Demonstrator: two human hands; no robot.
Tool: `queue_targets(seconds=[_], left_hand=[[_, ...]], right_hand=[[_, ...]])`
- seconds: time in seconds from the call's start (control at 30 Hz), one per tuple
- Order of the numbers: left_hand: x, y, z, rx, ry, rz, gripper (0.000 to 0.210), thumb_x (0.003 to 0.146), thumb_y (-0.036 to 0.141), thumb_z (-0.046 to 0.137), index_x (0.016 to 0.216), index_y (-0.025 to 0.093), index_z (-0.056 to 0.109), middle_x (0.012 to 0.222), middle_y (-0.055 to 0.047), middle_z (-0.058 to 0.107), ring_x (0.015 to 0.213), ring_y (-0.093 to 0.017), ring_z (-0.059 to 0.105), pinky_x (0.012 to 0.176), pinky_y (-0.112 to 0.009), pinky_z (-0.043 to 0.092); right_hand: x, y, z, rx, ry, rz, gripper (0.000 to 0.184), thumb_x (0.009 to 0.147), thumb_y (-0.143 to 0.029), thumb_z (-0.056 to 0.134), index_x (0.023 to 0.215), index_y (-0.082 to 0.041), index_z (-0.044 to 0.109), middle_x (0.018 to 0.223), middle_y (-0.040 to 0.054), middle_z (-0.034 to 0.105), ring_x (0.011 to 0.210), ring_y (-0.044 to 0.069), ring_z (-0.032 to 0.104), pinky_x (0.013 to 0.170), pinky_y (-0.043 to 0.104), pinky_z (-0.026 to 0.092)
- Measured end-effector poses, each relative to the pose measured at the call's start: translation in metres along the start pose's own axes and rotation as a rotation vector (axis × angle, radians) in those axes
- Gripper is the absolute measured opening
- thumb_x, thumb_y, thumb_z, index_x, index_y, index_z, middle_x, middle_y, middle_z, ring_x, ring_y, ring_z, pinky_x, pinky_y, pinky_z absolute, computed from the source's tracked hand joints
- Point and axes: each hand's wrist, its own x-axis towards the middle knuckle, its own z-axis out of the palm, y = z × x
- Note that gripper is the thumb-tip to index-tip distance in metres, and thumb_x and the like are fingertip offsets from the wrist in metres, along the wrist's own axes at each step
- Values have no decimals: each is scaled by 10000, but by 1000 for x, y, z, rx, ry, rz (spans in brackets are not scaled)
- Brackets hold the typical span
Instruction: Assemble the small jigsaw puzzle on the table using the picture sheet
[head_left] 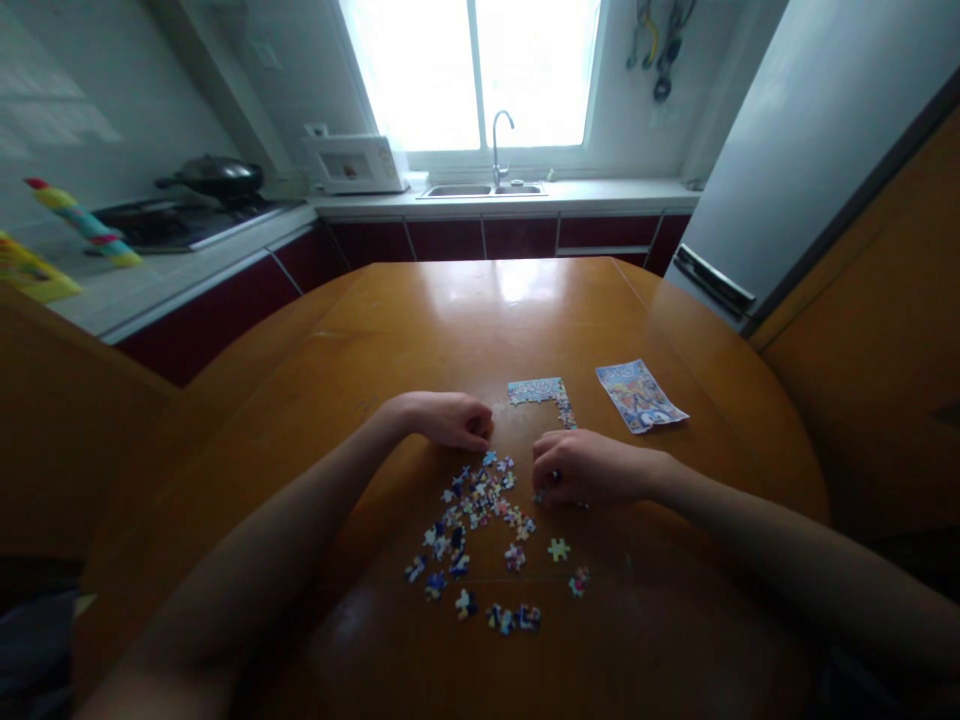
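Loose jigsaw puzzle pieces [480,500] lie scattered in a heap on the wooden table, with a few strays closer to me. My left hand [454,420] rests curled at the heap's far left edge, its fingers folded and nothing showing in them. A single blue piece lies just below its fingertips. My right hand [574,467] is closed right of the heap, with a small bluish puzzle piece [556,475] showing between its fingers. Beyond it is a joined puzzle section [535,391], a top strip with a side running down, whose lower end the right hand hides.
A creased printed picture sheet [642,396] lies right of the joined section. The wooden table [450,320] has rounded sides. Behind it run a counter with a sink [480,190], a microwave [356,163] and a stove with a pan [217,177]; a refrigerator [810,130] stands right.
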Motion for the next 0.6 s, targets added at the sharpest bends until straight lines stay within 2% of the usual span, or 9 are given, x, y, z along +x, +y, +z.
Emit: queue_targets(seconds=[0.13,0.23,0.3,0.47,0.6], left_hand=[[0,1,-1,7,2,2,272,825,428,603,880,163,636,750,-5,613,613,-108,481,555,-219,350],[-1,3,-2,9,-2,-4,259,827,415,603,875,162,630,740,-3,607,609,-107,479,553,-218,347],[-2,4,-2,6,-7,-9,252,828,409,605,873,162,627,739,-3,609,609,-106,479,558,-218,349],[0,1,0,9,8,2,240,828,400,607,860,163,623,736,-1,602,606,-104,477,547,-217,345],[2,-2,2,2,4,-4,254,820,405,617,890,161,633,752,-5,615,620,-109,494,554,-221,348]], right_hand=[[-1,3,1,-17,-28,6,57,789,-208,748,825,-202,703,861,18,641,842,158,585,796,275,445],[-2,6,-3,-5,-13,1,28,818,-212,715,841,-200,704,874,27,652,849,155,590,803,275,444],[-3,9,-6,4,45,27,48,856,-184,659,851,-195,705,877,32,660,832,145,590,783,269,443],[0,19,-4,-30,282,135,117,884,-164,609,859,-185,722,853,44,653,778,139,576,721,268,439],[5,23,6,-68,335,155,141,878,-157,611,896,-190,746,889,63,660,808,152,588,730,273,452]])
